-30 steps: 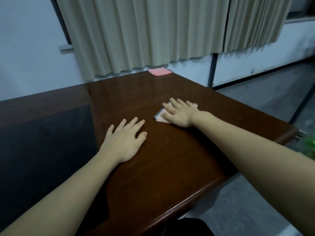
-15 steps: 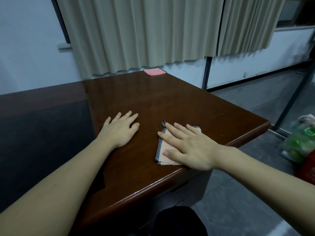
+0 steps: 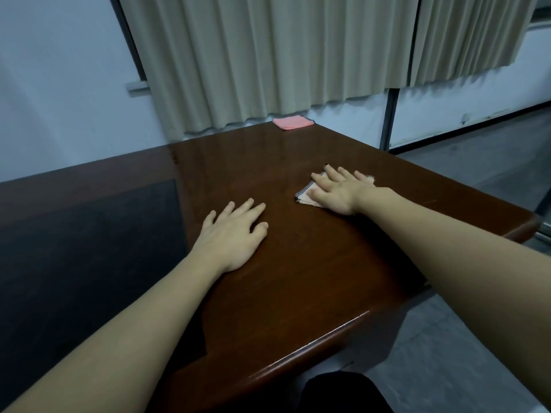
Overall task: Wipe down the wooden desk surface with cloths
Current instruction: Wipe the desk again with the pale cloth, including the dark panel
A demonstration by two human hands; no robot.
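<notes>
Cloth [image 3: 307, 195], pale with a dark edge, now farther up the tabletop [image 3: 313, 263] than half a second ago, away from the near edge. Pinned flat under right hand [image 3: 338, 190], fingers straight and spread. Left hand [image 3: 234, 236] flat on bare wood, fingers slightly apart, unmoved. Pink cloth [image 3: 293, 122] at far edge. No readable writing.

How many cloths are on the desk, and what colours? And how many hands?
Pink cloth: 1, at the far edge of the desk
Pale cloth with dark edging: 1, under the right hand
Hands: 2, with the left hand flat on the wood
Total: 4
</notes>
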